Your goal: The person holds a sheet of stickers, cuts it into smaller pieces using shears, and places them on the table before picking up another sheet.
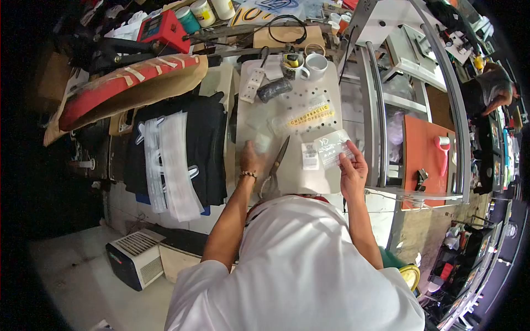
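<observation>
My right hand (353,170) pinches the edge of a clear film sheet (331,148) with white printed lettering. Close beside that sheet lies a small white printed card (310,156). My left hand (252,159) is smeared by motion at the left side of the pale table (295,179); a blurred translucent piece (260,142) shows at its fingertips, and I cannot tell whether the fingers grip it. Between the hands rest dark-bladed scissors (279,160), handles toward me. Farther back lie clear film sheets with yellow "CHIROPRACTIC" strips (309,116).
White mugs (316,66), a yellow tape measure (292,60), a dark roll (274,89) and a power strip (252,85) crowd the table's far end. Black folded fabric (212,149) is stacked left. A metal frame (377,116) stands right; beyond it is another person (491,88).
</observation>
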Available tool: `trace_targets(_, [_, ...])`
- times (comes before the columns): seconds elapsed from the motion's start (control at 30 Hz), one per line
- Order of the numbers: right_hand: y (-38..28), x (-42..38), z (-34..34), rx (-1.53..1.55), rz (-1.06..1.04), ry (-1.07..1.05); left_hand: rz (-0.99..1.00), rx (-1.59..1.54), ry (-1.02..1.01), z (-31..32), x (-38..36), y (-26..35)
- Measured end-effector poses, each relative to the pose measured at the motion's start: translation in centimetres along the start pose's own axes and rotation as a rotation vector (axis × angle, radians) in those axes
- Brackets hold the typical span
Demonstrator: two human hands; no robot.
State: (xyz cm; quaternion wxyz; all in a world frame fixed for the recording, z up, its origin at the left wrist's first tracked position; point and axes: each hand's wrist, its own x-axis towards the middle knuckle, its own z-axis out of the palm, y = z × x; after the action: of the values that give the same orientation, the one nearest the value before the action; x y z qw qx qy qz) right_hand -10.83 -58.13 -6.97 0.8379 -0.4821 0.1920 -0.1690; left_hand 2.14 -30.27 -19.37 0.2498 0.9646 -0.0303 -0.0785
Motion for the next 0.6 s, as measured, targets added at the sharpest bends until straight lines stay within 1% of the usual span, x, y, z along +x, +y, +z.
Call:
trace_targets(0.03, [-0.4, -0.1, 0.3, 0.002, -0.001, 0.006, -0.075, -0.197, -0.016, -0.5, 0.7, 0.0])
trace_targets(0.07, [-0.8, -0.2, 0.6, 0.060, 0.047, 0.049, -0.153, -0.397, -0.033, -0.9, 1.5, 0.1])
trace_targets(0.1, [-1.1, -0.3, 0.8, 0.117, 0.096, 0.090, -0.154, -0.397, -0.038, -0.2, 2.9, -0.7])
trace_targets(0.17, [-0.7, -0.3, 0.6, 0.107, 0.086, 0.063, 0.054, -0.697, 0.136, 1.8, 6.2, -2.7])
trace_targets(0.2, [-0.4, -0.3, 0.3, 0.096, 0.074, 0.036, 0.052, -0.700, 0.134, 1.1, 6.8, -2.2])
trace_targets(0.23, [0.3, -0.2, -0.2, 0.091, 0.073, 0.039, 0.092, -0.395, 0.297, -0.3, 7.2, -0.9])
trace_targets(0.27, [1.2, 0.0, -0.7, 0.092, 0.058, -0.014, 0.134, -0.088, 0.455, -2.0, 7.3, 0.5])
trace_targets(0.3, [1.3, 0.4, -1.2, 0.091, 0.033, -0.062, 0.147, -0.102, 0.452, -3.5, 7.0, 2.3])
trace_targets(0.37, [0.6, 0.5, 0.1, 0.081, 0.038, -0.016, 0.004, -0.150, 0.119, -6.3, 4.4, 3.8])
trace_targets(0.43, [0.3, 0.8, 0.4, 0.109, 0.063, -0.042, 0.197, -0.136, -0.121, -3.8, 0.8, 1.8])
trace_targets(0.5, [0.1, 1.3, 1.0, 0.124, 0.042, -0.014, 0.222, -0.060, -0.441, -4.1, -4.5, 3.7])
trace_targets(0.57, [0.0, 1.8, 1.2, 0.138, 0.027, -0.036, 0.214, 0.041, -0.453, -2.4, -8.4, 3.2])
trace_targets(0.6, [0.0, 2.1, 1.5, 0.108, -0.016, -0.049, 0.218, 0.039, -0.453, -2.3, -9.3, 3.6])
